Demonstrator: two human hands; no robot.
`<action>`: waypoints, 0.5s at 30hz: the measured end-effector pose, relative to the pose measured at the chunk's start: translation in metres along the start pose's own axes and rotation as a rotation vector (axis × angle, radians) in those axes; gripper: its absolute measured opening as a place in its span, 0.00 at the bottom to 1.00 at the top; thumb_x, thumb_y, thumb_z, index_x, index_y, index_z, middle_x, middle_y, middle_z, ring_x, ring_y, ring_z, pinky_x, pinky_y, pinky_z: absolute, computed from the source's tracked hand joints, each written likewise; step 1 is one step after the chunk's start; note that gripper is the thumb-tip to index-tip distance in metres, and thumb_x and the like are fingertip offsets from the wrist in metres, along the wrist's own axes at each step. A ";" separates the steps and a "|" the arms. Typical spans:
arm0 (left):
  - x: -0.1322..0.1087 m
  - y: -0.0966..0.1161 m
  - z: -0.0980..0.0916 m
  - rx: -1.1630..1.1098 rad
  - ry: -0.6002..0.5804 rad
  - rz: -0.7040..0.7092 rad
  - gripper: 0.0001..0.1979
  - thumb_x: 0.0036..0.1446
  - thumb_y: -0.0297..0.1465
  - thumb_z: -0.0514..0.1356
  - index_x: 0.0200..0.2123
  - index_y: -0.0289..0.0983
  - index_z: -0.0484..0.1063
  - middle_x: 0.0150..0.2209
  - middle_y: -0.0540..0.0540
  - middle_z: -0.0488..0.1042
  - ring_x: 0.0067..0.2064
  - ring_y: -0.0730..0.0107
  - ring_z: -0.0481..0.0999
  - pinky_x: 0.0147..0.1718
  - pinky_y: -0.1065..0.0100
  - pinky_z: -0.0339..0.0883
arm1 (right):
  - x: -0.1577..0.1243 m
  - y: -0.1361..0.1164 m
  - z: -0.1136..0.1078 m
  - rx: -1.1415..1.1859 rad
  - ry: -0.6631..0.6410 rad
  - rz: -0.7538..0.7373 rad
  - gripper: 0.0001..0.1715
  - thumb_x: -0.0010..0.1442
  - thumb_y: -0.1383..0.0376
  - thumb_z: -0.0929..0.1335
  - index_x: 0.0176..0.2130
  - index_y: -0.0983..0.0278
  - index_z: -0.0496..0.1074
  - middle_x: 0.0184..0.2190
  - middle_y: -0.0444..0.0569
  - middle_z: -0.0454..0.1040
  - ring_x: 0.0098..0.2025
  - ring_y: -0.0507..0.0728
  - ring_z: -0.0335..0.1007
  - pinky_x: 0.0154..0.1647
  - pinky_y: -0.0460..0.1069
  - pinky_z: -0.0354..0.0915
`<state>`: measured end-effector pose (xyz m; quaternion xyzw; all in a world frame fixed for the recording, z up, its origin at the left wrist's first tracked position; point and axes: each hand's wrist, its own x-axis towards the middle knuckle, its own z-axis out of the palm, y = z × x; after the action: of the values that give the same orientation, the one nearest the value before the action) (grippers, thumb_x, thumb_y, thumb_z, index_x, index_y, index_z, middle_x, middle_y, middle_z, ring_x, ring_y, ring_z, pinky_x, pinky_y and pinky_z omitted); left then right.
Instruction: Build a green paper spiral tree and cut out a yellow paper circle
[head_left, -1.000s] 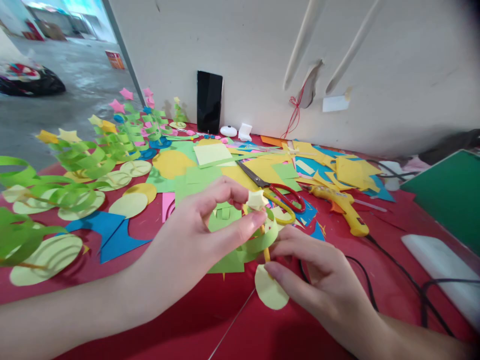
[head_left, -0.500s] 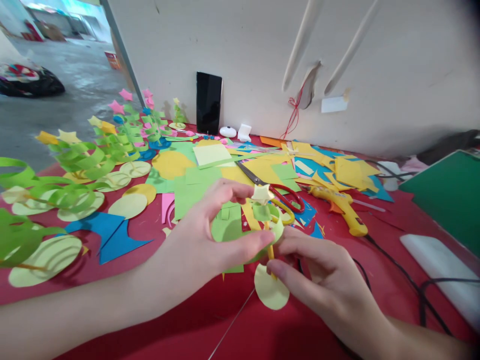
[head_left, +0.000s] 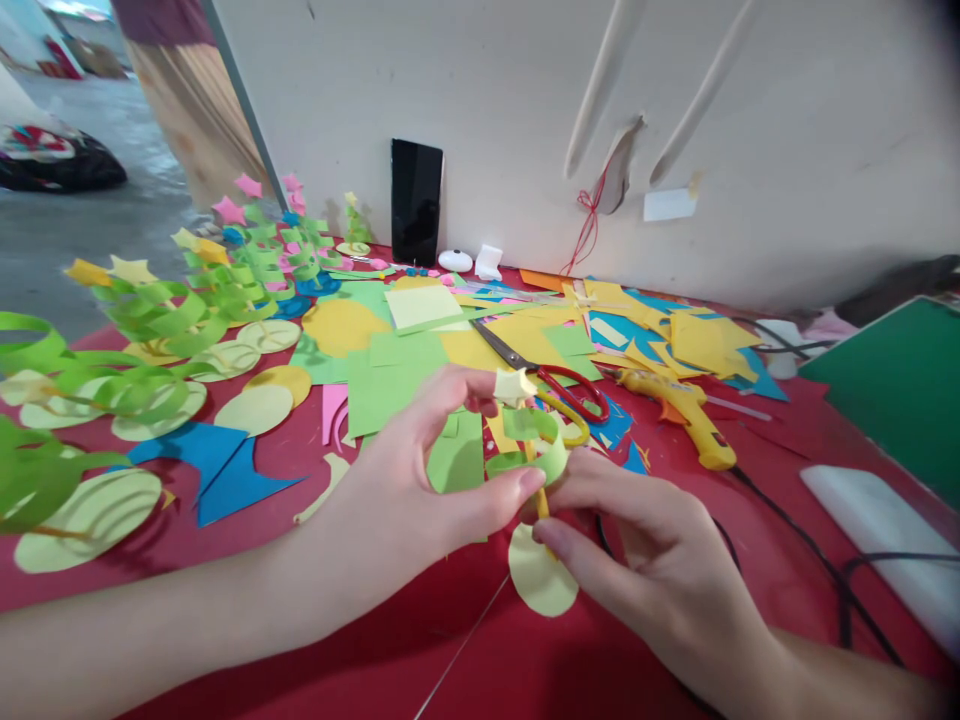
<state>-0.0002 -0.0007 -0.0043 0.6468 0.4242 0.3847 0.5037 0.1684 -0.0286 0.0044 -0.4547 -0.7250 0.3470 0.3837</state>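
A small paper tree stands near the table's front: a pale yellow star (head_left: 513, 386) on top, a green spiral strip (head_left: 529, 445) round a thin yellow stick, and a pale yellow round base (head_left: 541, 580). My left hand (head_left: 420, 480) curls round the spiral, its forefinger by the star and its thumb pressed on the lowest green coil. My right hand (head_left: 637, 540) pinches the stick just above the base.
Red-handled scissors (head_left: 559, 385) and a yellow glue gun (head_left: 679, 405) lie behind my hands among sheets of coloured paper. Several finished green spiral trees (head_left: 165, 310) stand at the left. A black phone (head_left: 417, 203) leans on the wall. Black cables (head_left: 795, 550) run at the right.
My left thumb has slid down from just under the star to the lowest coil, stretching the green spiral down along the stick. The right hand has stayed at the stick's foot.
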 end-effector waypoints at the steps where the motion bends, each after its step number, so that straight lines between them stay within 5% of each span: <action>1: 0.000 0.000 0.000 -0.017 -0.003 -0.007 0.14 0.52 0.36 0.60 0.42 0.50 0.62 0.44 0.57 0.65 0.49 0.69 0.63 0.41 0.74 0.65 | 0.000 0.000 0.000 0.006 -0.005 0.001 0.07 0.51 0.73 0.66 0.24 0.63 0.70 0.21 0.44 0.70 0.25 0.51 0.63 0.26 0.46 0.62; 15: -0.001 -0.001 0.001 -0.080 -0.024 -0.073 0.15 0.53 0.36 0.59 0.44 0.50 0.60 0.47 0.54 0.61 0.47 0.68 0.64 0.42 0.70 0.64 | -0.004 0.001 0.002 -0.019 0.041 0.021 0.07 0.50 0.73 0.67 0.24 0.63 0.69 0.19 0.41 0.68 0.21 0.48 0.60 0.21 0.42 0.59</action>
<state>0.0001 -0.0017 -0.0053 0.6149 0.4255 0.3749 0.5480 0.1683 -0.0323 0.0022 -0.4728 -0.7155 0.3345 0.3905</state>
